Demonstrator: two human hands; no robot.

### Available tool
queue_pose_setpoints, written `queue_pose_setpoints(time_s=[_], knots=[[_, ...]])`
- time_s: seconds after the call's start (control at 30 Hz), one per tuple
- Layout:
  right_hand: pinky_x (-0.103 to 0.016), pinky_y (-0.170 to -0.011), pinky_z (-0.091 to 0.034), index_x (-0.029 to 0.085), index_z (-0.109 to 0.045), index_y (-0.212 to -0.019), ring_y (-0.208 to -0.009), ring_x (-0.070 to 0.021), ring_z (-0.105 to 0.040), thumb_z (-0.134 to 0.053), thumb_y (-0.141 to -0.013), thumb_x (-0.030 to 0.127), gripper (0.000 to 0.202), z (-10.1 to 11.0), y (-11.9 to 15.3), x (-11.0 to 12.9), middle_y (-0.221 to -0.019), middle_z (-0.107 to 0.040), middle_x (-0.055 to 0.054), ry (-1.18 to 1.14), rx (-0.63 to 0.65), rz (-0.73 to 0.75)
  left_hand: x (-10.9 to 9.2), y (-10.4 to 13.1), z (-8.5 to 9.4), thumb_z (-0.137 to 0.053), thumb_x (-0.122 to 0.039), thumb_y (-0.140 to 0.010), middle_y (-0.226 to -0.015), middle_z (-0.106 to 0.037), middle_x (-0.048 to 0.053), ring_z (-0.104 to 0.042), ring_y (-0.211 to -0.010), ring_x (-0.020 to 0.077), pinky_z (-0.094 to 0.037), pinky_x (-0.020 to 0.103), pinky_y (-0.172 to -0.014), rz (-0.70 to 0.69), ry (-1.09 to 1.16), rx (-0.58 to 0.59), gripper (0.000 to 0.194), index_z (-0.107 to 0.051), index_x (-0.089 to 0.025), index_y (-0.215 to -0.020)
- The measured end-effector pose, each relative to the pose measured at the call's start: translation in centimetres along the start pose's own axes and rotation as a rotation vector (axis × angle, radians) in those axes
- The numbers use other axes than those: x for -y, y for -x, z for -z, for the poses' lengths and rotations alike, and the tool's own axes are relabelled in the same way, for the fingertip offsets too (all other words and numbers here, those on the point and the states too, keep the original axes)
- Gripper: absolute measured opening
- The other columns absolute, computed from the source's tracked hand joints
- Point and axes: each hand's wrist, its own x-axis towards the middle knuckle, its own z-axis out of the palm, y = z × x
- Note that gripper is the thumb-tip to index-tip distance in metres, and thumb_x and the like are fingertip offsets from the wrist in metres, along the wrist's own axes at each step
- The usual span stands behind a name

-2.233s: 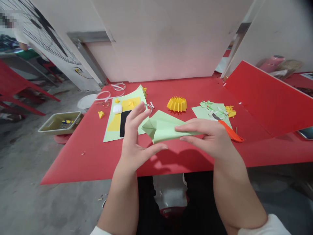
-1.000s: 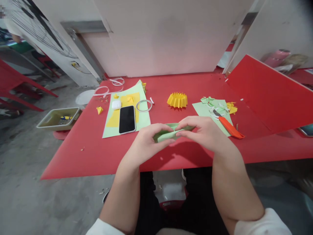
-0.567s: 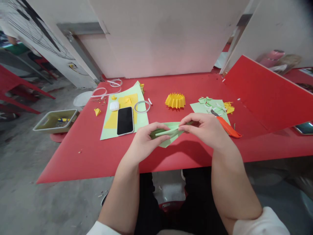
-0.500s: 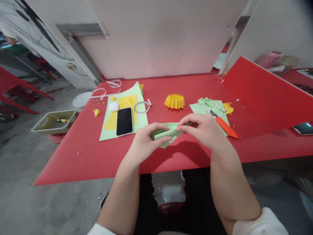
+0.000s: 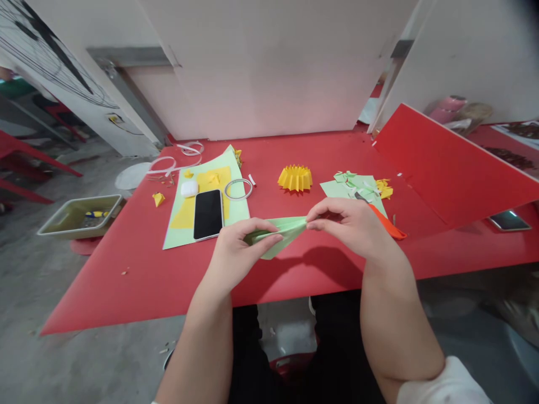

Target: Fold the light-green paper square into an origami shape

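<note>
A folded piece of light green paper [image 5: 288, 231] is stretched between my two hands, above the front part of the red table. My left hand [image 5: 246, 241] grips its left end, thumb in front and fingers behind. At the right tip, my right hand [image 5: 337, 221] pinches the paper between thumb and fingertips. Beyond the hands stands a pleated yellow paper piece [image 5: 295, 178]. An orange utility knife [image 5: 387, 223] lies beside my right hand, partly hidden by it. To the left, a phone [image 5: 209, 214] rests on a green sheet [image 5: 177, 235].
A ring of tape [image 5: 238, 189], a white case [image 5: 189, 189] and yellow paper lie at left. Green scraps [image 5: 357, 185] are piled at right, before a slanted red board [image 5: 442, 168]. A bin [image 5: 80, 217] stands off the table's left edge.
My left hand has moved left, drawing apart from the right hand, so more of the green paper shows between them. The camera view has shifted slightly.
</note>
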Motion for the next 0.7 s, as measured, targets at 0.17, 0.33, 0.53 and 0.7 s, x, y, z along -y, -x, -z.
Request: queue_pose_setpoints(time_s=[0.17,0.33,0.53,0.7], knots=[[-0.022,-0.063,-0.049,0.023,-0.066,-0.076,-0.068,-0.0108,-0.061,-0.060,-0.079,0.019,0.007,0.4,0.2,-0.1,-0.073,-0.066,0.003,-0.004,-0.022,0.015,-0.5,0.3,0.3,-0.069,-0.031,-0.071,-0.070,-0.067,0.001,-0.059,-0.060,0.0112,-0.046,0.018,-0.050,-0.004,-0.006,-0.028,0.013,-0.068,-0.018,-0.072],[-0.028,-0.069,-0.053,0.023,-0.065,-0.084,-0.075,-0.0146,-0.064,-0.064,-0.077,0.026,0.008,0.7,0.5,-0.3,-0.082,-0.067,0.000,-0.096,-0.150,0.042,-0.8,0.4,0.8,-0.070,-0.025,-0.069,-0.067,-0.067,-0.001,-0.058,-0.054,0.0095,-0.043,0.016,-0.043,0.005,0.039,-0.065,0.008,-0.066,-0.018,-0.070],[-0.028,-0.072,-0.054,0.023,-0.064,-0.085,-0.082,-0.0153,-0.064,-0.065,-0.076,0.027,0.010,0.0,0.6,0.5,-0.089,-0.067,-0.001,-0.136,-0.067,0.121,-0.9,0.5,0.9,-0.070,-0.026,-0.069,-0.067,-0.066,0.000,-0.055,-0.050,0.0081,-0.043,0.016,-0.041,-0.009,0.074,-0.067,0.010,-0.066,-0.017,-0.071],[-0.024,-0.065,-0.051,0.023,-0.065,-0.079,-0.072,-0.0123,-0.062,-0.061,-0.078,0.020,0.004,0.0,0.7,1.1,-0.077,-0.067,0.002,-0.029,-0.064,0.106,-1.3,1.0,1.1,-0.070,-0.025,-0.071,-0.067,-0.065,-0.001,-0.058,-0.057,0.0093,-0.046,0.017,-0.049,-0.081,-0.034,-0.083,0.007,-0.066,-0.019,-0.070]])
